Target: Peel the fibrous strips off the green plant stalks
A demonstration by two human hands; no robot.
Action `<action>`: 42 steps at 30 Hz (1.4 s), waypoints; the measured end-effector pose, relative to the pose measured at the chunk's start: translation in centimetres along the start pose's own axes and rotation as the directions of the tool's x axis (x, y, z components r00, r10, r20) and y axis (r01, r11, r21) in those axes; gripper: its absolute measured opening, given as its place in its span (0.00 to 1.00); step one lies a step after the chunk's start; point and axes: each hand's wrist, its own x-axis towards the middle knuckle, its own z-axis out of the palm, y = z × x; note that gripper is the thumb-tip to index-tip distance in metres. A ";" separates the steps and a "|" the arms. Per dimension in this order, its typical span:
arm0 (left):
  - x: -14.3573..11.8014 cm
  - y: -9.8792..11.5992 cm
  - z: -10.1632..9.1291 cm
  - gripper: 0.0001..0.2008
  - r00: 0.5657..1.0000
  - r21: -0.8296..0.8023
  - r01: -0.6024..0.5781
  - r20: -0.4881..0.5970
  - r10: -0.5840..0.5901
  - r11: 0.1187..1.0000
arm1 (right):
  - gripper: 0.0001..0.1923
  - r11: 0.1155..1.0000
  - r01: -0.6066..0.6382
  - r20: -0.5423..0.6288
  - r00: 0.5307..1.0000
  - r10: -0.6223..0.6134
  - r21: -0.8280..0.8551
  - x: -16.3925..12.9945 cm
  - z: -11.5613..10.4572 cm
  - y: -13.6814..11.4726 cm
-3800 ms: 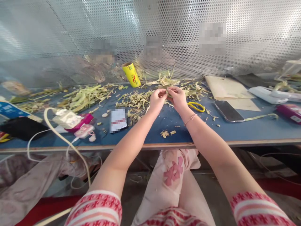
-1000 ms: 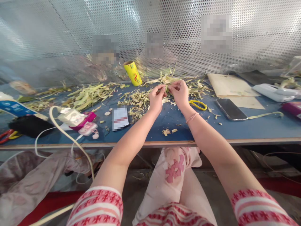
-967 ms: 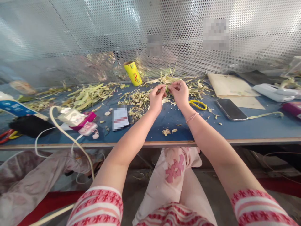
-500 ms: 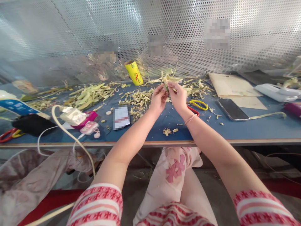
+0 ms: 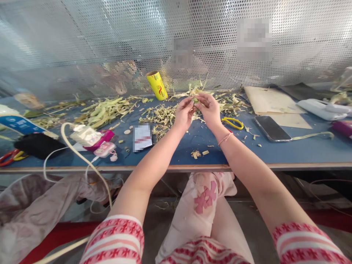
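My left hand (image 5: 184, 113) and my right hand (image 5: 209, 109) meet over the table, fingers bent and pinched together. Between their fingertips is a small green plant piece (image 5: 195, 101), mostly covered by the fingers, so its kind is unclear. Dried pale-green plant strips (image 5: 162, 113) lie in a loose heap beside and behind my left hand. More strips (image 5: 231, 101) spread behind my right hand. Scissors with a yellow handle loop (image 5: 233, 123) rest by my right wrist, partly hidden under it.
A yellow cardboard tube (image 5: 157, 86) stands tilted near the perforated metal panel (image 5: 214, 44). To the right are a phone (image 5: 272, 128) and brown card sheets (image 5: 266, 101). Chargers with cables (image 5: 90, 137) and a black pouch (image 5: 41, 144) lie left. Another person's legs (image 5: 49, 205) show below the table.
My right hand has turned slightly and its wrist has shifted a little right and down, covering more of the scissors. Both hands still hold the small green piece.
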 end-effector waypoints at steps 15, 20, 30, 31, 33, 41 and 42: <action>0.4 -0.5 0.0 0.06 0.996 0.088 -0.090 0.013 0.089 0.992 | 0.17 0.998 -0.044 -0.026 0.999 0.043 -0.043 0.3 -0.2 1.1; 0.4 -0.2 0.0 0.04 0.992 0.089 -0.124 0.023 0.123 0.988 | 0.14 0.982 0.033 0.047 0.999 -0.025 -0.184 0.2 -0.4 0.1; 0.1 0.2 0.2 0.04 0.989 0.093 -0.147 0.013 0.147 0.985 | 0.15 0.976 0.054 0.026 0.998 -0.050 -0.213 -0.3 0.0 -0.9; 0.0 0.2 0.3 0.04 0.988 0.093 -0.151 0.012 0.151 0.984 | 0.16 0.984 0.026 0.011 1.000 -0.024 -0.178 -0.3 0.1 -0.7; -0.2 0.1 0.4 0.04 0.988 0.094 -0.156 0.022 0.155 0.983 | 0.18 0.995 -0.024 -0.014 1.000 0.023 -0.093 -0.3 0.2 -0.4; -0.2 -0.1 0.5 0.03 0.994 0.094 -0.106 -0.026 0.109 0.990 | 0.21 0.993 -0.097 0.012 0.995 0.097 0.069 0.0 0.3 0.8; -0.1 0.0 0.5 0.03 0.995 0.086 -0.089 -0.039 0.093 0.992 | 0.21 0.995 -0.094 0.000 0.996 0.094 0.047 0.0 0.3 0.8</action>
